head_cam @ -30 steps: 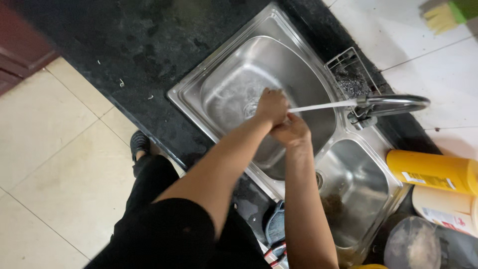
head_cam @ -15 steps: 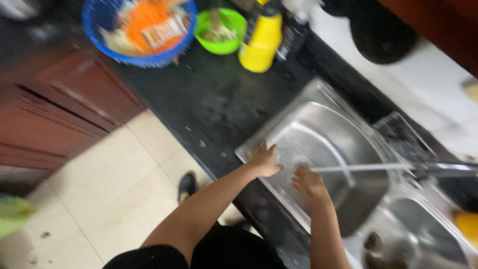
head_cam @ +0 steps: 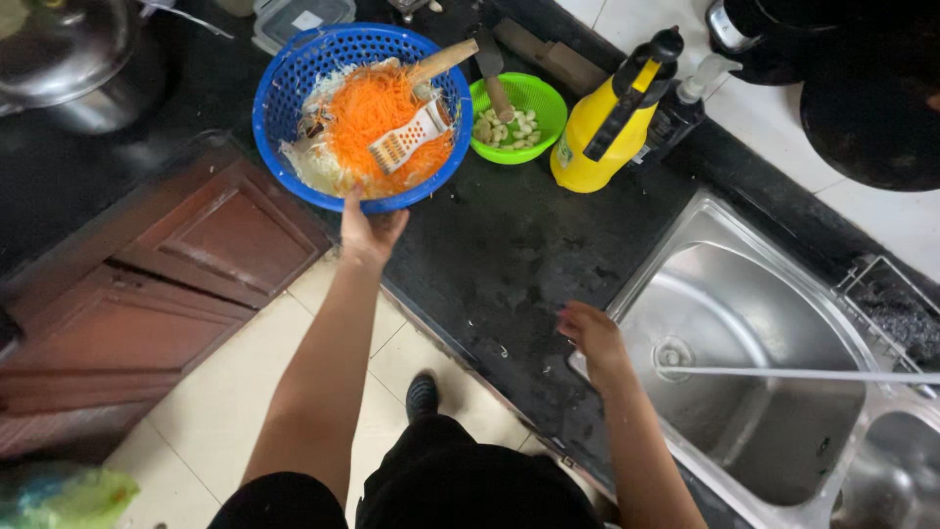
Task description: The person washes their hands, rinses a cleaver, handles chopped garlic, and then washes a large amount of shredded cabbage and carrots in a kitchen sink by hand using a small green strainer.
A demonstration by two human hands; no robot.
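Observation:
My left hand [head_cam: 370, 229] grips the near rim of a blue plastic colander [head_cam: 284, 73] on the black counter [head_cam: 509, 255]. The colander holds grated carrot [head_cam: 367, 108] and shredded pale vegetable, with a white grater [head_cam: 406, 137] lying on top. My right hand [head_cam: 592, 335] hovers with loosely curled fingers over the counter at the left edge of the steel sink [head_cam: 744, 353], holding nothing. A thin stream of water [head_cam: 803, 374] runs across the basin.
Behind the colander stand a green bowl [head_cam: 534, 98] with pale pieces and a knife in it, a yellow spray bottle [head_cam: 602, 122] and a dark pump bottle [head_cam: 681, 108]. A metal pot [head_cam: 69, 59] sits far left. Brown cabinet doors [head_cam: 186, 274] lie below the counter.
The view swung left from the sink toward the counter. My left hand left the basin and took hold of the blue colander's rim. My right hand drew back to the sink's edge.

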